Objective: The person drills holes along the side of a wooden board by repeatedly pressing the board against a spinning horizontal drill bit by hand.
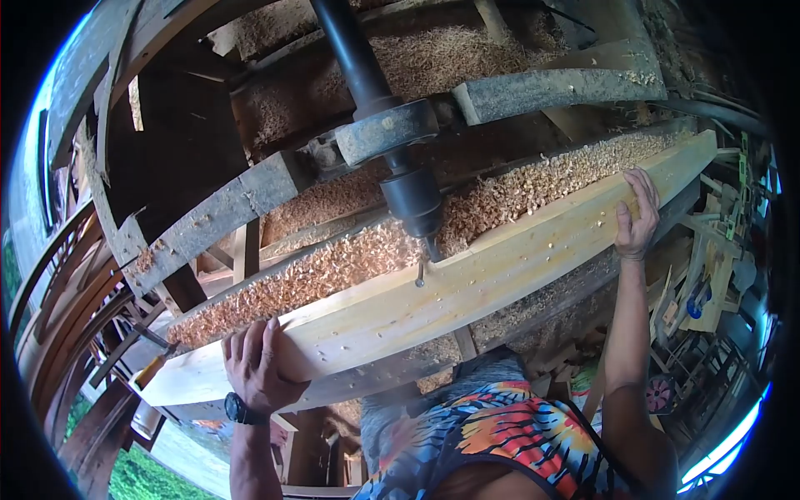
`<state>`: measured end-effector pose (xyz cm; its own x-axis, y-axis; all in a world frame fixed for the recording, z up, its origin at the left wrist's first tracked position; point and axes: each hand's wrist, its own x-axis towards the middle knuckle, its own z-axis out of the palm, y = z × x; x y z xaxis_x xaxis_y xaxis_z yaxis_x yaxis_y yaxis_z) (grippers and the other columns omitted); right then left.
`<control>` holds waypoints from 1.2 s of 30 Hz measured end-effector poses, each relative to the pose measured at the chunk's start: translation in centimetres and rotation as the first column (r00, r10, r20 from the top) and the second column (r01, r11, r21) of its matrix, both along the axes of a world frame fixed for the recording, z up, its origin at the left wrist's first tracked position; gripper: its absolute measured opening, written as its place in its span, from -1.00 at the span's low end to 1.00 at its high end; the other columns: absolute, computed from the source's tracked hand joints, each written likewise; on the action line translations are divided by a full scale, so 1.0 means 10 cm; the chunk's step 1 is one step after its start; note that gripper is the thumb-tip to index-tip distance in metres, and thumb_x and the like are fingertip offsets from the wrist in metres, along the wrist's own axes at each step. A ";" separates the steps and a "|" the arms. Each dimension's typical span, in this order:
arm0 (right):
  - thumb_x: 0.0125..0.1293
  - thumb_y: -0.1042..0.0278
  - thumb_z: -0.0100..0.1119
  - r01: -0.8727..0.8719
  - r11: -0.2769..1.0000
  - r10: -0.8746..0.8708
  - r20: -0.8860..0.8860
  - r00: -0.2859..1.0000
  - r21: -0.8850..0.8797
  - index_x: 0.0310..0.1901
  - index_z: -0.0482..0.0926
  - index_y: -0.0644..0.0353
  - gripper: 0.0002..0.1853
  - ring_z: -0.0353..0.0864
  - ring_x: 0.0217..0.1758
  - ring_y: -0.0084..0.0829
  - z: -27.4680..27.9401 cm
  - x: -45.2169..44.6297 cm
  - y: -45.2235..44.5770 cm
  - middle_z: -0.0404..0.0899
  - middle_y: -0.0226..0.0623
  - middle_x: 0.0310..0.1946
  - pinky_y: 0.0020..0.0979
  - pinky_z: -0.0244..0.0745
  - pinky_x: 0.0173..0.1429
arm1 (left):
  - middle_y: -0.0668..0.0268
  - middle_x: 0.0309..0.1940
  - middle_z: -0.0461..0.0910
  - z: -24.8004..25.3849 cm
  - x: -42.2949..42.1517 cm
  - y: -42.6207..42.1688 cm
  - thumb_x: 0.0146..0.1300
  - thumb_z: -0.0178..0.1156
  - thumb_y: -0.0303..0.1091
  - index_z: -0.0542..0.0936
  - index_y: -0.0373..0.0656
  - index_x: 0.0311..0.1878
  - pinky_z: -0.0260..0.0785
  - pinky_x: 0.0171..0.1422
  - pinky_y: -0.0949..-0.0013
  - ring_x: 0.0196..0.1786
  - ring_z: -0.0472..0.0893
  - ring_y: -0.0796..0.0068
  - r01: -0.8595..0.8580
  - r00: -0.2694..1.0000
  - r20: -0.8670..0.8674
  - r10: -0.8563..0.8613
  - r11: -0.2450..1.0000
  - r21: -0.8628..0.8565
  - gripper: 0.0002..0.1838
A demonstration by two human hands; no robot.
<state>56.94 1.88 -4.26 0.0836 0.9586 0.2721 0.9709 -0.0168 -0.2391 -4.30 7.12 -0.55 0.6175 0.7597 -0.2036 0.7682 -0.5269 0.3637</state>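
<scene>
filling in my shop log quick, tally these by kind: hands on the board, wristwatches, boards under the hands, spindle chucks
hands: 2, left hand and right hand
wristwatch: 1
pale wooden board: 1
black spindle chuck: 1
total: 5

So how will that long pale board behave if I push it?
Probably stiff: the board looks like solid wood with a thick edge. Likely fairly heavy, given its length. Shavings heaped along its far edge might drag slightly.
</scene>
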 end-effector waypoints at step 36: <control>0.29 -0.09 0.12 -0.008 1.000 0.008 0.005 1.000 -0.006 0.05 0.56 0.41 -0.39 0.51 0.23 0.03 0.02 -0.29 -0.03 0.60 0.00 0.04 0.00 0.18 0.40 | 0.05 0.04 0.53 0.06 -0.19 0.10 -0.38 0.41 -0.30 0.38 -0.21 0.28 0.32 0.13 -0.09 0.03 0.53 -0.01 0.017 0.996 -0.090 -0.016 1.000 0.012 -0.05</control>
<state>54.04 1.54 -4.02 0.0745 0.9610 0.2665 0.9721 -0.0104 -0.2341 -6.24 8.12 0.09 0.6095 0.7525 -0.2494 0.7887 -0.5436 0.2872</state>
